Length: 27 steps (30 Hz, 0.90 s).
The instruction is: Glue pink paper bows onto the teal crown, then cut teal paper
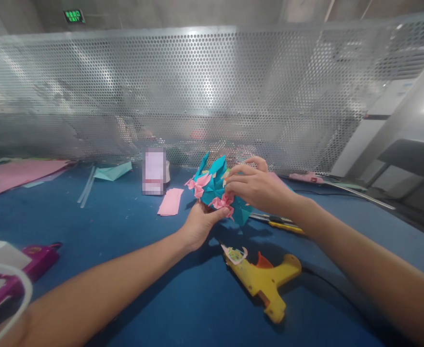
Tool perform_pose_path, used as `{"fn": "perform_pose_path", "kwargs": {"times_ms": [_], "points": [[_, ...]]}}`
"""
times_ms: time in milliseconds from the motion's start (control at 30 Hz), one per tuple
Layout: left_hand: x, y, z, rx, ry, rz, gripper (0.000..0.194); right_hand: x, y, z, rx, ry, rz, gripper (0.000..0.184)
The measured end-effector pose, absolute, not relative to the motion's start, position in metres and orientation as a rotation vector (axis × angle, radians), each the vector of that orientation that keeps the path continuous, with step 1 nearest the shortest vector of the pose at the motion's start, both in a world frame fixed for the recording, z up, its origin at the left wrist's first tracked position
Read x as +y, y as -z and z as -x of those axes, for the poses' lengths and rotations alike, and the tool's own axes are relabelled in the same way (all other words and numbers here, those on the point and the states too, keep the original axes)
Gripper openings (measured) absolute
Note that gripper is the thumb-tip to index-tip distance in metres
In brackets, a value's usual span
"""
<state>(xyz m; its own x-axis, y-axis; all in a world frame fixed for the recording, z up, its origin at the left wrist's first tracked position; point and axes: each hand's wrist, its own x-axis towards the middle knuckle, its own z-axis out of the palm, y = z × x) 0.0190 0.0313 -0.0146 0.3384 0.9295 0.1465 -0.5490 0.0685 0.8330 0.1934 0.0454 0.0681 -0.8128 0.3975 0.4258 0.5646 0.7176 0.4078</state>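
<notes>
Above the blue table, my left hand (202, 222) grips a folded paper ornament (215, 185) from below, its thumb along the lower edge. Turquoise petal shapes make up the ornament, with pink paper flowers (199, 185) fixed among them. My right hand (253, 185) is at the ornament's right side, fingers bent and pressed against the paper near a pink flower. What its fingertips pinch, if anything, is hidden behind the hand. Below both hands a yellow hot glue gun (262, 282) lies on its side, nozzle pointing up and left.
A stack of pink paper slips (170, 201) lies left of the ornament, before a blurred upright phone-like object (154, 171). Clear glue sticks (86, 187) and turquoise paper (112, 171) are farther left. A yellow cutter (287, 227) lies under my right forearm. Perforated metal panel (183, 86) stands behind.
</notes>
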Motion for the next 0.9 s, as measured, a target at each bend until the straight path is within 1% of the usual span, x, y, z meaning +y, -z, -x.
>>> {"fn": "perform_pose_path", "kwargs": {"times_ms": [167,433,567,900], "points": [[0.0287,0.0122,-0.02,0.494,-1.158,-0.893,0.045,0.0457,-0.0678,-0.1943,-2.617,0.766,0.741,0.018],[0.0293,0.0106,-0.0205,0.508,-1.154,-0.871,0.038,0.0444,-0.0658,-0.1921,-2.597,0.794,0.749,0.018],[0.0314,0.014,-0.0204,0.515,-1.14,-0.867,0.038,0.0431,-0.0666,-0.1908,-2.595,0.794,0.754,0.016],[0.0304,0.013,-0.0208,0.531,-1.137,-0.843,0.038,0.0433,-0.0657,-0.1909,-2.609,0.754,0.77,0.018]]}}
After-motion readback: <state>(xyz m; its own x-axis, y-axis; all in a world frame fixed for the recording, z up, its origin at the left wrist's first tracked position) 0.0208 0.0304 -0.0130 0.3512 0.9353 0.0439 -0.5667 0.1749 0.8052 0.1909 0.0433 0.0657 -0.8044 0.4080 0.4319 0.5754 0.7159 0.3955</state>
